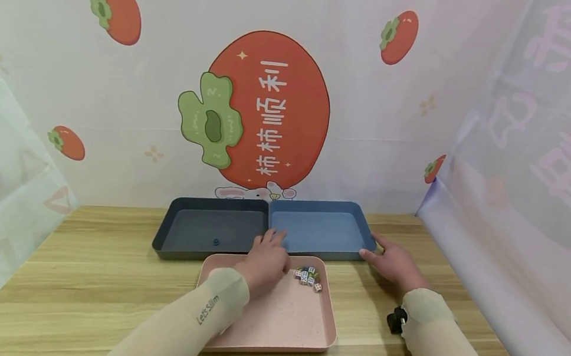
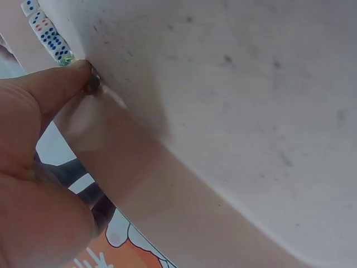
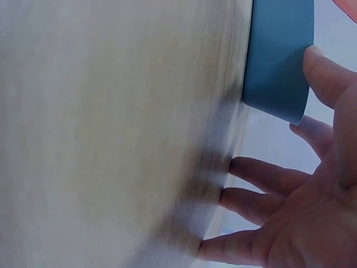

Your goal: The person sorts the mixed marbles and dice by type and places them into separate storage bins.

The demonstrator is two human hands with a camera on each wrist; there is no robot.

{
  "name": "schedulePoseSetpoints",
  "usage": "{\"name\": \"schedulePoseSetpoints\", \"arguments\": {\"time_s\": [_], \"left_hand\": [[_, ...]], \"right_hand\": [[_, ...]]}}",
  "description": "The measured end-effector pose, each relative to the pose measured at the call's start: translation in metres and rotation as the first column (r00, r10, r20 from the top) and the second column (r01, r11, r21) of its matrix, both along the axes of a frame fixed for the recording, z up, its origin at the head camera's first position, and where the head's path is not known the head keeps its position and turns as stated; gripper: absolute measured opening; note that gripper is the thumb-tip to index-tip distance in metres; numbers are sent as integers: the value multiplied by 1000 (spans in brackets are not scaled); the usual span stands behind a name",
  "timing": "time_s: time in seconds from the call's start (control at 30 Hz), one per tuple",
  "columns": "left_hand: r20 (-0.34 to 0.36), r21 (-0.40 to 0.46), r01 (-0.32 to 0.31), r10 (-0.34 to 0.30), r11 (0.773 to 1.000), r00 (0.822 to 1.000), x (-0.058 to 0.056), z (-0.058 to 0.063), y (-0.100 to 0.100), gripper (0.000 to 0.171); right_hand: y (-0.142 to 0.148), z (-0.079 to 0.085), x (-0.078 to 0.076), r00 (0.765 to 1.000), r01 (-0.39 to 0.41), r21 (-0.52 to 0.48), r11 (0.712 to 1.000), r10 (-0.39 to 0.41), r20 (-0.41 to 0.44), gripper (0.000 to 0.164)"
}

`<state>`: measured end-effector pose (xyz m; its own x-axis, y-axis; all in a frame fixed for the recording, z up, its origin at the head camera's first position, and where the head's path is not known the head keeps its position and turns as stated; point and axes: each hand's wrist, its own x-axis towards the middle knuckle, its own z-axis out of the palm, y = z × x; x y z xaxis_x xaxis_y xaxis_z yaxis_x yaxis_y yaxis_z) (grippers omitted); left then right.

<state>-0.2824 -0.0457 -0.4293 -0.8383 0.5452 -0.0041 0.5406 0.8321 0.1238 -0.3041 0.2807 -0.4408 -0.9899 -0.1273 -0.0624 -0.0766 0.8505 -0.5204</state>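
My left hand reaches over the far wall of the pink tray, several fingers extended past it toward the blue tray. In the left wrist view its thumb tip meets a small dark round piece by the tray wall; the index fingertip is hidden, so whether it pinches cannot be told. White dice cluster with small greenish pieces in the pink tray's far right corner. My right hand holds the blue tray's near right corner between thumb and index finger, its other fingers spread at the table surface.
A dark grey tray stands left of the blue one, touching it, with one small dark blue piece inside. The wooden table meets a printed cloth backdrop behind and a hanging cloth on the right.
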Motion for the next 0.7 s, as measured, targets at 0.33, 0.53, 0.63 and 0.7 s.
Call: {"name": "schedulePoseSetpoints", "arguments": {"time_s": [0.33, 0.53, 0.63, 0.7], "left_hand": [[9, -1, 26, -26, 1000, 1000, -3, 3, -16, 22], [-28, -47, 36, -37, 998, 999, -3, 0, -15, 27], [-32, -55, 38, -40, 998, 999, -4, -1, -14, 27], [-34, -59, 35, -37, 998, 999, -4, -2, -13, 26]], "right_hand": [[1, -2, -2, 1000, -3, -6, 1000, 3, 12, 79], [1, -1, 0, 1000, -13, -6, 1000, 13, 9, 80], [1, -1, 0, 1000, -5, -11, 1000, 5, 18, 81], [1, -1, 0, 1000, -6, -9, 1000, 6, 17, 81]]}}
